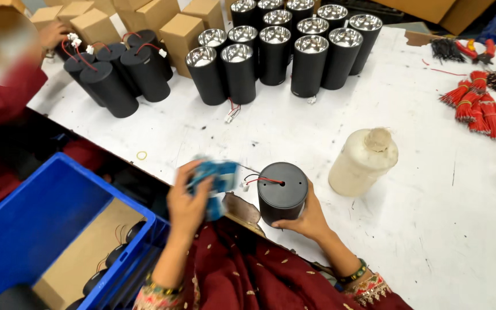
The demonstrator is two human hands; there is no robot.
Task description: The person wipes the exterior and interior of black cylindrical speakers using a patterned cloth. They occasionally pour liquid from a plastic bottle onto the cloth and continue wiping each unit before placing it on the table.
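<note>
My right hand (308,218) grips a black cylindrical lamp housing (281,192) standing at the near edge of the white table (409,172). Red and black wires (259,179) with a small white plug come out of a hole in its flat top. My left hand (188,204) is closed on a blue cloth (216,181), blurred by motion, just left of the housing and a little apart from it.
A cream plastic bottle (363,161) stands right of the housing. Several black housings with shiny reflectors (276,49) and cardboard boxes (179,31) fill the far side. Another person's hand (53,34) touches wired housings (113,74) at far left. Red wire bundles (475,103) lie right. A blue crate (41,229) sits lower left.
</note>
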